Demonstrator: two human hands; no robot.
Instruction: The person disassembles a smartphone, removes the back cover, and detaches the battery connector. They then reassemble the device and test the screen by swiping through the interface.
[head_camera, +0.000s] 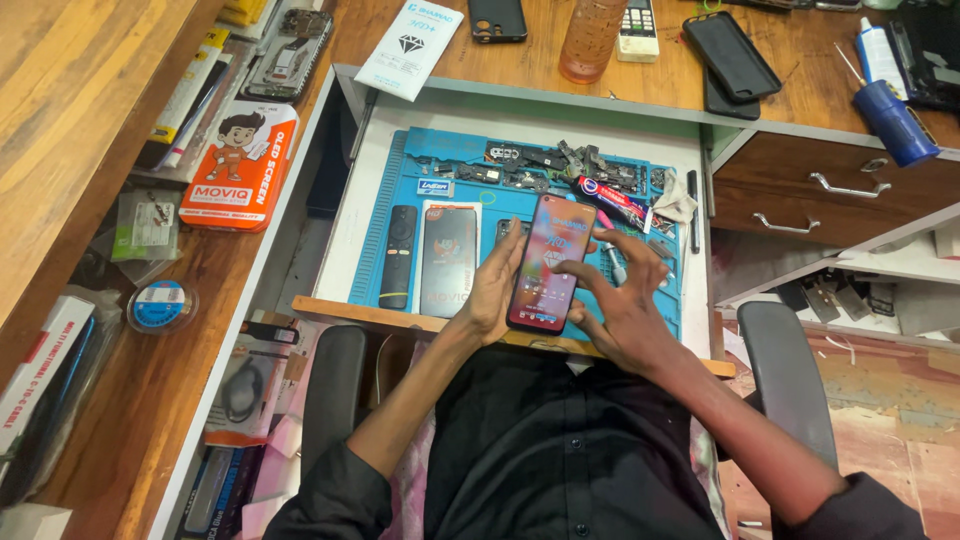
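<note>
Lit smartphone held over the blue repair mat and worked by touch.

The left hand cradled the smartphone, fingers wrapped round its left edge, above the near part of the blue mat in the open drawer. The right hand was spread, one fingertip on the glowing screen. This looked like a screen check; the next touch would call for light, steady pressure while the left grip kept the phone level.

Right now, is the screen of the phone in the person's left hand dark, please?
No: the phone held in the left hand shows a lit, colourful screen, with the right hand touching it.
</note>
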